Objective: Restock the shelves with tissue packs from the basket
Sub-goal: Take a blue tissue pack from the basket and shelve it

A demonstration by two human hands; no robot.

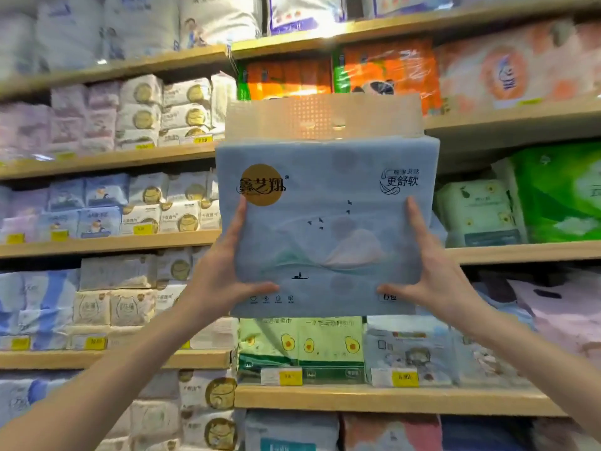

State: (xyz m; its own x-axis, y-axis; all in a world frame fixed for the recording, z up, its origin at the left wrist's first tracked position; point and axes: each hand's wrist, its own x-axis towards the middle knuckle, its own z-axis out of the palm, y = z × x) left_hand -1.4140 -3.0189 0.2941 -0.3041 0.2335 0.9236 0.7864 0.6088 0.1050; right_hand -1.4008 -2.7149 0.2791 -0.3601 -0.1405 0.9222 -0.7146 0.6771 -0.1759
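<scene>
A large pale-blue tissue pack (325, 222) with a gold round logo and a mountain drawing is held up in front of the shelves, its clear perforated handle flap standing up on top. My left hand (224, 271) grips its lower left side, thumb across the front. On the lower right side my right hand (429, 268) holds it the same way. The pack hangs at the level of the wooden shelf (520, 252) on the right and hides the part of that shelf behind it. The basket is out of view.
Wooden shelves on both sides are packed with tissue packs: white and gold ones (162, 112) at left, orange packs (383, 66) above, green packs (553, 193) at right, avocado-print packs (299, 343) below. Yellow price tags line the shelf edges.
</scene>
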